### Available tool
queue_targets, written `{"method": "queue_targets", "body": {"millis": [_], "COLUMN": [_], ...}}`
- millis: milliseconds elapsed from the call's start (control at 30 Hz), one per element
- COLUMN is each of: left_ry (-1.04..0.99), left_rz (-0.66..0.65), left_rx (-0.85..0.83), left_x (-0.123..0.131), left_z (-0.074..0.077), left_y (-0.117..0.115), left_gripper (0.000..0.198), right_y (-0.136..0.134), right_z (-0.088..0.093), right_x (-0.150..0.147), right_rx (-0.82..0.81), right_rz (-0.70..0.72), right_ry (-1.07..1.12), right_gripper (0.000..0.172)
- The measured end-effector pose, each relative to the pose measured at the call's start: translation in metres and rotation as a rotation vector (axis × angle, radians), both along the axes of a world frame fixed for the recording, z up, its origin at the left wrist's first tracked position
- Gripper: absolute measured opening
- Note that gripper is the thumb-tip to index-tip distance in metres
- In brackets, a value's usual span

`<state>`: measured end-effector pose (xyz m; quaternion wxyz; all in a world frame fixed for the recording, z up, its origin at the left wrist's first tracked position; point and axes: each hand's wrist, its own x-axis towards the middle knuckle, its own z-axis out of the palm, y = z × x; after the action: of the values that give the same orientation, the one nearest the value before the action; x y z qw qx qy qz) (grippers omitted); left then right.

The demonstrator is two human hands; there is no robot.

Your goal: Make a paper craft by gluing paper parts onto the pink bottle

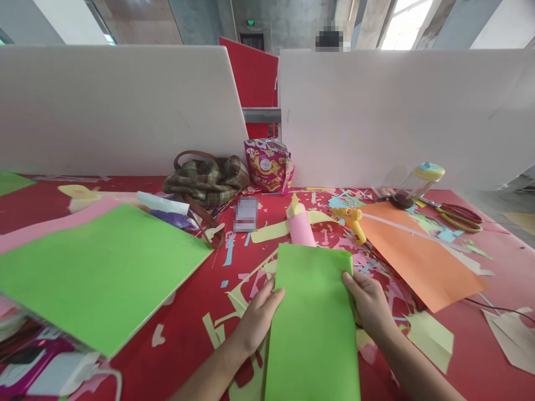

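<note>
The left hand (262, 314) and right hand (371, 301) grip opposite long edges of a bright green rectangular paper sheet (314, 328), thumbs on top, other fingers partly hidden. The sheet is just nearer than a pink paper tube (301, 229); right of the tube lies a yellow plastic glue gun (356, 224), then an orange paper sheet (418, 253).

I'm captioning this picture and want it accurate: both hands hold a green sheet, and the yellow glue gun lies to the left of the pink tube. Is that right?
Not quite: the head view shows the yellow glue gun lying to the right of the pink tube. The left hand and right hand do hold a green sheet.
</note>
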<state>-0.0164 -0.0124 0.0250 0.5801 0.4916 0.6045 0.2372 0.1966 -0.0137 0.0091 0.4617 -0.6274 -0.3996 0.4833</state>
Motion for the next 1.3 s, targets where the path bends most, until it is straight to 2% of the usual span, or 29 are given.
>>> {"method": "queue_targets", "body": {"millis": [200,400,467,633,867,1033,1200,1300], "left_ry": [0.024,0.022,0.013,0.049,0.038,0.025,0.07,-0.015], "left_rz": [0.032,-0.064,-0.094,-0.145,-0.189,-0.206,-0.208,-0.184], "left_rx": [0.075,0.125,0.153,0.167,0.175,0.157,0.151,0.107], "left_x": [0.001,0.0,-0.002,-0.005,-0.005,-0.007,-0.009,-0.01], "left_z": [0.001,-0.001,-0.002,-0.006,-0.001,0.0,-0.001,0.003], "left_y": [0.004,0.006,0.007,0.011,0.015,0.017,0.019,0.02], "left_gripper": [0.058,0.051,0.046,0.03,0.032,0.033,0.033,0.031], "right_y": [0.0,0.003,0.003,0.002,0.005,0.007,0.008,0.008], "right_z": [-0.002,0.01,0.01,0.005,0.007,0.008,0.006,0.0], "right_x": [-0.003,-0.006,-0.006,-0.003,0.003,0.007,0.009,0.009], "right_rx": [-0.023,0.014,0.032,0.015,0.065,0.068,0.12,0.259], "right_rz": [0.055,0.131,0.131,0.041,-0.006,-0.027,-0.049,-0.099], "right_ry": [0.055,0.309,0.333,0.242,0.059,0.012,-0.04,-0.229], "right_gripper": [0.036,0.034,0.035,0.03,0.035,0.037,0.031,0.029]}}
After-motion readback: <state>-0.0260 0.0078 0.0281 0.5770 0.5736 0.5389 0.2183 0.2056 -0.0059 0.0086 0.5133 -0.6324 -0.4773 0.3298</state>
